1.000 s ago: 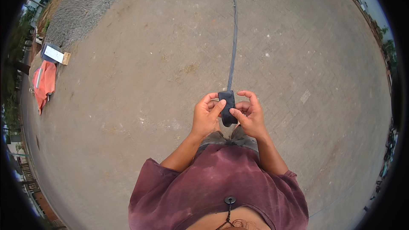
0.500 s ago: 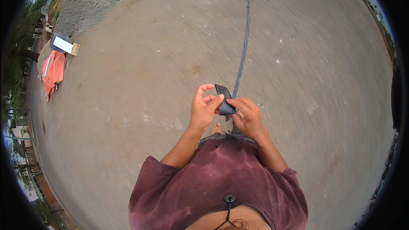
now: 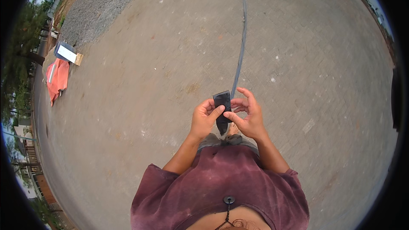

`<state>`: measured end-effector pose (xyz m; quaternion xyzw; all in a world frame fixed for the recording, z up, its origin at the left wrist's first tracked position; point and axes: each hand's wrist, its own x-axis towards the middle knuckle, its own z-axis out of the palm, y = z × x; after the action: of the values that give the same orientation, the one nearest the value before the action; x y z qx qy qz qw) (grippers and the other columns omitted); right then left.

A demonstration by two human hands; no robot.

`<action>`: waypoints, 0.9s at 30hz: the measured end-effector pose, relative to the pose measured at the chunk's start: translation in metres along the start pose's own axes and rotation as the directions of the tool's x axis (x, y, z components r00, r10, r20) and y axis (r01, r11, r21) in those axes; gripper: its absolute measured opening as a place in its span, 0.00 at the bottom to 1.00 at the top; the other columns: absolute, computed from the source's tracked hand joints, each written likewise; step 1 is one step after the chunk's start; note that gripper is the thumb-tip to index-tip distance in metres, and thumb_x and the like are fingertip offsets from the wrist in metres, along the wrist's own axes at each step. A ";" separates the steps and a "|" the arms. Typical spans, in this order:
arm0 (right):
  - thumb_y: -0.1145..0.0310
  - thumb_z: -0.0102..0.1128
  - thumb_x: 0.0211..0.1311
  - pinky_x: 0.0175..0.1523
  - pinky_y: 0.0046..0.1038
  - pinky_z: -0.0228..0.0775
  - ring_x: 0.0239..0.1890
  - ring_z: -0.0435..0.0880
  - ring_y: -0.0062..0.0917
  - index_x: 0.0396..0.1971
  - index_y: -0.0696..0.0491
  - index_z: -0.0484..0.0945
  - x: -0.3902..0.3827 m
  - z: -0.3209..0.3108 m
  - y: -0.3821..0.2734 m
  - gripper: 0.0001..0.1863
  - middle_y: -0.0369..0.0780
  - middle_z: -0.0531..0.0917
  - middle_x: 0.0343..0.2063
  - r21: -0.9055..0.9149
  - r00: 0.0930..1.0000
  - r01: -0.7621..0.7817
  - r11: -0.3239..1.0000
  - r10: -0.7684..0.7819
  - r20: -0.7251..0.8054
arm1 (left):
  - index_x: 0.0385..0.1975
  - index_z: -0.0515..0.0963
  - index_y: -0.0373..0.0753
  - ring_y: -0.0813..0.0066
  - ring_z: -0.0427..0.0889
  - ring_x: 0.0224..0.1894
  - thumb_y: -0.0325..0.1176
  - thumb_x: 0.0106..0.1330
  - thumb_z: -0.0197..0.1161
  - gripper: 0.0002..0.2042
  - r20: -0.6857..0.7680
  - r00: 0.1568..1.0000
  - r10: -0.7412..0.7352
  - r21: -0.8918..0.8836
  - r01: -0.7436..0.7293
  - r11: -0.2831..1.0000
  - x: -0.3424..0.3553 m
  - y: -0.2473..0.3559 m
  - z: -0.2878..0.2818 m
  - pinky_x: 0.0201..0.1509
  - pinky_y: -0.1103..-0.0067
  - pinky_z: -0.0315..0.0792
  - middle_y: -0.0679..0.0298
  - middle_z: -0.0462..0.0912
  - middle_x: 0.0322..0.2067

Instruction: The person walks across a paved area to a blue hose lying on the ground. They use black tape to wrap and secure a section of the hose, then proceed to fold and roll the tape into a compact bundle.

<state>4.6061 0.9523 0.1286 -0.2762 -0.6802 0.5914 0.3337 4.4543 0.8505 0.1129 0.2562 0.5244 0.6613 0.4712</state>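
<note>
1. Two bare hands of mine meet at one black bundle (image 3: 222,98), a flat, folded strip that sits between them in front of my body, its lower end narrowing to a point toward me.
2. My left hand (image 3: 203,119) is clamped on the bundle's left side: thumb across the front face, fingers tucked behind, where I can't see how they press.
3. My right hand (image 3: 249,118) pinches the right edge, more lightly by the look of it, thumb low on the face and forefinger raised apart. Its other fingertips are partly hidden.
4. From beside the bundle's upper right, near that raised forefinger, a long dark band (image 3: 242,51) runs out ahead of both hands over the pavement (image 3: 179,55). I can't tell how it joins the bundle.
5. As I judge it, my left hand serves best as the anchor: thumb flat and firm, so the layers don't slide over each other.
6. My right hand should work close to the edge, pressing each layer square while the left hand bears the hold.
7. The band is probably limp and ready to twist, so I'd want it flat where it reaches my right hand, with an even, gentle pull; a hard tug could skew the stack.
8. My bare foot (image 3: 233,129) shows below my right hand, so I'd mind any slack there.
</note>
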 end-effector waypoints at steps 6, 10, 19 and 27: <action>0.68 0.72 0.62 0.49 0.34 0.81 0.47 0.89 0.42 0.69 0.61 0.65 0.015 -0.007 0.017 0.38 0.54 0.85 0.49 -0.205 0.988 0.124 0.971 -0.102 0.115 | 0.44 0.79 0.32 0.82 0.84 0.40 0.28 0.71 0.67 0.08 -0.168 0.982 0.086 0.054 -0.078 0.995 0.041 -0.001 0.025 0.45 0.82 0.78 0.63 0.87 0.39; 0.72 0.69 0.64 0.48 0.33 0.81 0.46 0.89 0.41 0.69 0.60 0.66 0.036 -0.003 0.031 0.35 0.55 0.84 0.49 -0.141 0.996 0.070 0.988 -0.060 0.072 | 0.44 0.79 0.32 0.82 0.84 0.39 0.28 0.71 0.68 0.08 -0.196 0.977 0.084 0.071 -0.071 0.995 0.066 0.000 0.029 0.44 0.83 0.79 0.63 0.87 0.37; 0.76 0.73 0.56 0.42 0.30 0.77 0.39 0.87 0.28 0.56 0.55 0.80 0.132 -0.012 0.019 0.25 0.44 0.88 0.38 -0.152 0.987 0.111 0.982 -0.092 0.128 | 0.57 0.63 0.34 0.77 0.86 0.30 0.27 0.70 0.67 0.21 -0.175 0.970 -0.170 -0.186 0.137 0.973 0.160 0.018 -0.002 0.33 0.80 0.81 0.55 0.86 0.35; 0.77 0.74 0.49 0.45 0.36 0.74 0.43 0.82 0.38 0.47 0.54 0.83 0.233 0.003 0.012 0.22 0.42 0.84 0.43 -0.540 0.943 0.333 0.773 -0.287 0.169 | 0.60 0.62 0.37 0.75 0.86 0.27 0.32 0.69 0.69 0.26 -0.025 0.941 -0.336 -0.252 0.319 0.913 0.260 0.059 -0.048 0.25 0.80 0.79 0.56 0.85 0.35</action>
<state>4.4580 1.1320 0.1458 -0.2228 -0.8719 0.3124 0.3040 4.2834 1.0607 0.1122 0.0821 0.4901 0.6407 0.5853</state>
